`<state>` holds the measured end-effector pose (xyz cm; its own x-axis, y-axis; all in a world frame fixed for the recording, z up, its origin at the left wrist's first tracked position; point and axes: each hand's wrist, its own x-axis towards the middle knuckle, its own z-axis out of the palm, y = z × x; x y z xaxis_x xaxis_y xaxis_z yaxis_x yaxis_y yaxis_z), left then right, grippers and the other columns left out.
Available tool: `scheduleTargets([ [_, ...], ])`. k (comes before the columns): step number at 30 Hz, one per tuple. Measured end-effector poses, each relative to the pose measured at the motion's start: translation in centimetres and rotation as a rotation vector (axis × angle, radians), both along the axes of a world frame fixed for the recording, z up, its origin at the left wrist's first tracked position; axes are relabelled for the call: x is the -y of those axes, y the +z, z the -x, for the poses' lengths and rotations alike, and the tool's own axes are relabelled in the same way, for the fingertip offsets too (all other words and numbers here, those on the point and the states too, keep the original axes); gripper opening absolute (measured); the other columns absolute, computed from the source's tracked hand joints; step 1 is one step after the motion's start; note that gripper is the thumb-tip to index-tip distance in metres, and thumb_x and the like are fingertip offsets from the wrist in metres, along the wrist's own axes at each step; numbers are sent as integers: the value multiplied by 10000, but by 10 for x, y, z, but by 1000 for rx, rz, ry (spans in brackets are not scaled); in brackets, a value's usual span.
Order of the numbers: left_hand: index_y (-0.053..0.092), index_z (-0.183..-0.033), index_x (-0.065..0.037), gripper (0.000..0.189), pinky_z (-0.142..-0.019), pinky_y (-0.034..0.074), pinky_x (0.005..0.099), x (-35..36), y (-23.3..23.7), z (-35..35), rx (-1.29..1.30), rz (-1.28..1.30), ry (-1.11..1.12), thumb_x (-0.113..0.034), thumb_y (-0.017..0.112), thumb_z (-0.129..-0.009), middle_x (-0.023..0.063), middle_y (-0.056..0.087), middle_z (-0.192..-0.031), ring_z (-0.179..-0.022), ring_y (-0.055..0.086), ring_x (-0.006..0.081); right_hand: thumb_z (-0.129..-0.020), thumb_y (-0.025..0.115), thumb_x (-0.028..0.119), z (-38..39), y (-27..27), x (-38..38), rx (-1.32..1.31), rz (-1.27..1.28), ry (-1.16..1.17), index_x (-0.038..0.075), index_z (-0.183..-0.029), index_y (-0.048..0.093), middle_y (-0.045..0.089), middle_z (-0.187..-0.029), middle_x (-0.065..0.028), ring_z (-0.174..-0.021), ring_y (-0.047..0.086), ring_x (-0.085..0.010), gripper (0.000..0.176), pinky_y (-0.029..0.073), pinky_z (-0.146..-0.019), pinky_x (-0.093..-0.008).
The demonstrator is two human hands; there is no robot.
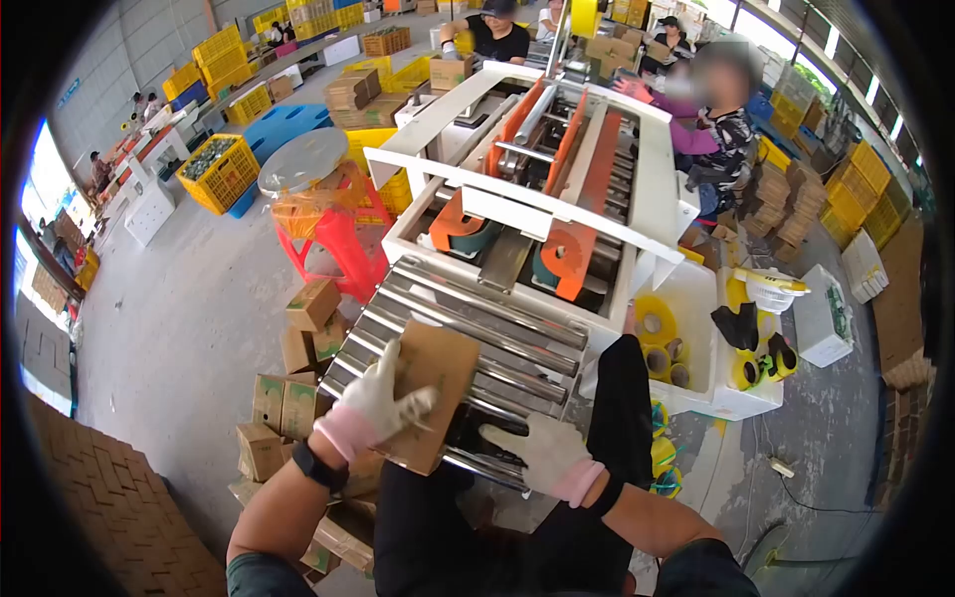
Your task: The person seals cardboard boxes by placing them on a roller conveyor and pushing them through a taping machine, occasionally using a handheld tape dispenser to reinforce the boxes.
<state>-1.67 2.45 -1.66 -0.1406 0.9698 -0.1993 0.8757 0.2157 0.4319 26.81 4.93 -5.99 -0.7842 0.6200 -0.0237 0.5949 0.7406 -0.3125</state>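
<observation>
A brown cardboard box (441, 370) lies tilted on the near end of the steel roller conveyor (487, 338). My left hand (383, 403), in a white glove with a pink cuff, grips its left side, the thumb across the upper face. My right hand (542, 453), gloved the same way, is apart from the box, low over the right side of the rollers. Its fingers are spread and hold nothing. Beyond the rollers stands a white carton-sealing machine (522, 219) with orange guards around its side belts.
Several small cartons (284, 403) are piled on the floor left of the rollers. A red stool (333, 234) stands behind them. At right, a white foam bin (686, 328) holds yellow tape rolls. A co-worker (711, 134) is at the machine's far right side.
</observation>
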Motion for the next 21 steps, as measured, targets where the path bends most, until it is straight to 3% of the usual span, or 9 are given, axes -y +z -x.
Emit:
scheduleTargets([
  [1,163,-1506,29,1162,-968,464,463,15,-7,-19,-143,-13,-98,-701,661,-751,346,459,-1303,-1173,533,466,-784,614,115,3,3,5,79,6,5,383,-1388,507,563,-956,-175,-819,640,-338,668,531,-698,-415],
  [3,87,-1524,29,1294,-1035,419,461,14,11,-32,-153,211,-18,-772,660,-684,319,275,-1440,-1267,438,478,-793,603,139,9,14,10,119,100,-4,389,-1413,475,563,-962,-179,-831,639,-336,681,528,-703,-423],
  [4,86,-1532,8,1277,-1031,422,436,10,23,-45,-246,293,24,-771,651,-693,277,321,-1423,-1276,443,431,-807,615,142,8,12,8,67,157,-21,373,-1417,464,542,-929,-190,-811,627,-368,669,521,-694,-440],
  [8,106,-1536,-5,1246,-1043,392,454,8,25,-57,-298,283,75,-754,647,-701,255,291,-1457,-1325,390,390,-841,574,191,4,-3,0,-26,307,-19,357,-1456,426,584,-947,-203,-819,618,-389,654,498,-790,-453],
  [12,143,-1532,-11,1193,-1039,391,479,17,9,-67,-524,118,34,-660,697,-699,256,219,-1512,-1348,355,396,-794,527,119,5,3,6,25,381,-5,315,-1463,432,630,-980,-226,-884,622,-401,703,492,-828,-454],
  [16,166,-1519,-10,1192,-1028,410,491,32,17,-58,-345,131,15,-584,747,-651,249,267,-1491,-1322,385,410,-788,519,84,-1,31,29,95,432,16,310,-1448,453,638,-897,-216,-845,631,-394,701,493,-777,-455],
  [17,189,-1503,-9,1180,-1025,415,492,45,16,-46,-273,90,62,-558,771,-636,247,304,-1470,-1307,399,420,-798,522,80,-2,33,35,98,420,37,315,-1446,455,628,-853,-207,-811,628,-389,692,492,-751,-455],
  [19,210,-1491,-11,1175,-1040,410,484,83,2,-2,-149,2,228,-463,828,-600,250,335,-1448,-1297,403,436,-782,521,70,-14,6,48,-86,385,85,357,-1464,424,608,-919,-195,-810,615,-362,746,492,-721,-425],
  [21,229,-1486,26,1133,-1087,371,464,135,5,37,-136,20,424,-411,819,-623,290,344,-1448,-1319,381,461,-766,529,67,-21,27,62,-8,454,89,380,-1468,413,561,-890,-169,-779,589,-340,778,496,-724,-410],
])
